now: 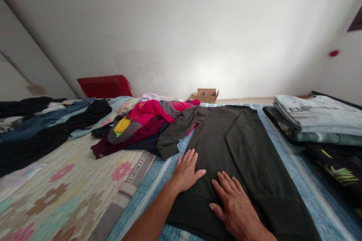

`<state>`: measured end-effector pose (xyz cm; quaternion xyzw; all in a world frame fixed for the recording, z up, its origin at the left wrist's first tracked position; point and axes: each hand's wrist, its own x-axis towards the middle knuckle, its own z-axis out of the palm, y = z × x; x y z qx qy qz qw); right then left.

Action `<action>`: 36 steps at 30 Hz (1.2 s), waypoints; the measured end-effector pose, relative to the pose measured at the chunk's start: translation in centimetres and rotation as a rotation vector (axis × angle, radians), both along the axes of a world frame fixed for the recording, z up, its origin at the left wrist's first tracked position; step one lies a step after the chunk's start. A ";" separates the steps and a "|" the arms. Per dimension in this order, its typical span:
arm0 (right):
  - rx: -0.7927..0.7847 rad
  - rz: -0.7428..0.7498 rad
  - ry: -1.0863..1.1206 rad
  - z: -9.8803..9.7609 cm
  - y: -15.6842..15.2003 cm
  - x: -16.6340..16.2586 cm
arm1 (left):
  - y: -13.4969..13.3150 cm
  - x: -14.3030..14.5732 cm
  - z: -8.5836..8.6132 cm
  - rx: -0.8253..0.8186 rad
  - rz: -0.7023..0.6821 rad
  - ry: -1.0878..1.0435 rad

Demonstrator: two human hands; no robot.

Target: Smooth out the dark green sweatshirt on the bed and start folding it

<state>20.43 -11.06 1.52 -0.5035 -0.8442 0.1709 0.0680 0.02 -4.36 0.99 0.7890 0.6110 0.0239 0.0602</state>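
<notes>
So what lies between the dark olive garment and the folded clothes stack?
A strip of blue striped bedspread lies between the dark olive garment and the folded clothes stack, seen in the head view.

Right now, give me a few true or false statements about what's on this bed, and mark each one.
The left hand and right hand lie flat on the dark green jacket. True.
The jacket lies on a flowered cover. False: it lies on a blue striped sheet.
A stack of folded clothes sits to the right of the jacket. True.
The open cardboard box sits beside the right hand. False: it stands beyond the bed, near the wall.
</notes>
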 end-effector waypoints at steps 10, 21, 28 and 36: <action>0.072 0.015 0.022 -1.5 0.0 0.3 | -0.3 0.2 0.4 -0.037 0.008 -0.017; 0.081 0.024 -0.006 -1.9 0.2 0.3 | -0.4 0.1 0.3 -0.047 0.011 -0.064; 0.105 0.031 0.011 -2.7 0.1 0.4 | -0.4 0.0 0.3 -0.033 0.011 -0.066; 0.099 0.022 0.014 -2.7 0.2 0.4 | -0.5 0.0 0.5 -0.047 0.014 -0.071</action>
